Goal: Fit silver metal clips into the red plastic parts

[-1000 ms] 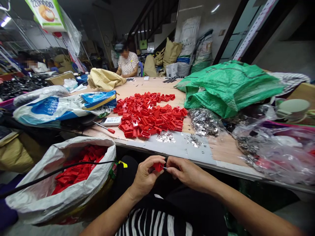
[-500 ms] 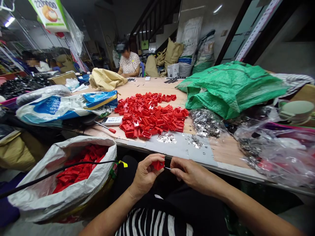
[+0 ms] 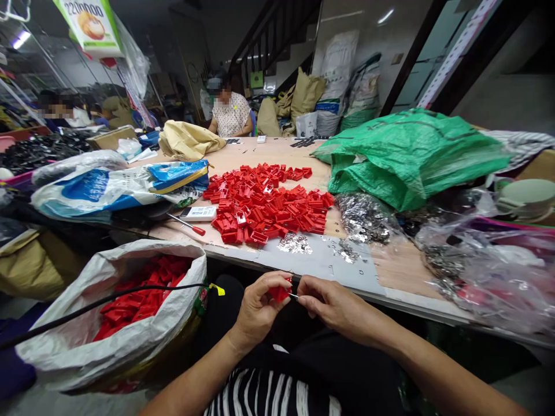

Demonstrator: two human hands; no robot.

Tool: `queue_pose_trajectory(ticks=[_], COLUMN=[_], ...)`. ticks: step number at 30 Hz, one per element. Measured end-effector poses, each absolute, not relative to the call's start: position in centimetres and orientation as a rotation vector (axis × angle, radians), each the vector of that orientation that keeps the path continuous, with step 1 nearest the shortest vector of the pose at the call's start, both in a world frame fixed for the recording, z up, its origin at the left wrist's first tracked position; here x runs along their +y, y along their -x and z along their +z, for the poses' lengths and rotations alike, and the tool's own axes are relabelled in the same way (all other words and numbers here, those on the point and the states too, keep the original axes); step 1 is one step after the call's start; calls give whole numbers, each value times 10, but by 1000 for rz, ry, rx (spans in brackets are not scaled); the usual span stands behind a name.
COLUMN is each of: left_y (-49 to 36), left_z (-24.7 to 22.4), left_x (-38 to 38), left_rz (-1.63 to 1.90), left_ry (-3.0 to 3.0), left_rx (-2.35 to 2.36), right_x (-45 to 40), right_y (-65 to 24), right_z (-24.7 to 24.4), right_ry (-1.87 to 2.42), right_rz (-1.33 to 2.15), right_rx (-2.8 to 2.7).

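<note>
My left hand is closed on a small red plastic part, held just off the table's front edge. My right hand pinches a thin metal tool whose tip meets the red part; its other end is hidden in the fingers. Beyond my hands, a heap of red plastic parts covers the middle of the table. Small flat metal pieces lie in front of that heap, and a bag of metal pieces lies to its right.
At the left an open white sack holds more red parts, with a black cable crossing it. A red-handled screwdriver and a white box lie on the table. A green sack is at the right. Across the table sits a person.
The metal tool and right fingers have shifted very slightly against the red part. The whole view has moved a little; otherwise both hands keep their places.
</note>
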State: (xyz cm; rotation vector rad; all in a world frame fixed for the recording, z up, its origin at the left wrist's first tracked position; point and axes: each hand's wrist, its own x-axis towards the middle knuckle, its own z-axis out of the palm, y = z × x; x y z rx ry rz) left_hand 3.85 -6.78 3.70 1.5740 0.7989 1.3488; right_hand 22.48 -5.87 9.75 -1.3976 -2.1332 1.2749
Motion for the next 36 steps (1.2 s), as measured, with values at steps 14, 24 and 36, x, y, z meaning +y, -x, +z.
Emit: queue_pose_trajectory(ticks=[14, 24, 36], left_y=[-40, -39, -30], left_z=[35, 32, 27], left_x=[-67, -64, -54], left_rz=[1340, 1345, 1414], left_ry=[-1537, -1457, -1085], left_rx=[757, 760, 663], right_x=[-59, -57, -67], right_y=[-219, -222, -240], right_z=[103, 98, 67], right_ry=[1350, 1285, 1336], right_rz=[915, 723, 1082], right_rx=[-2316, -2444, -2154])
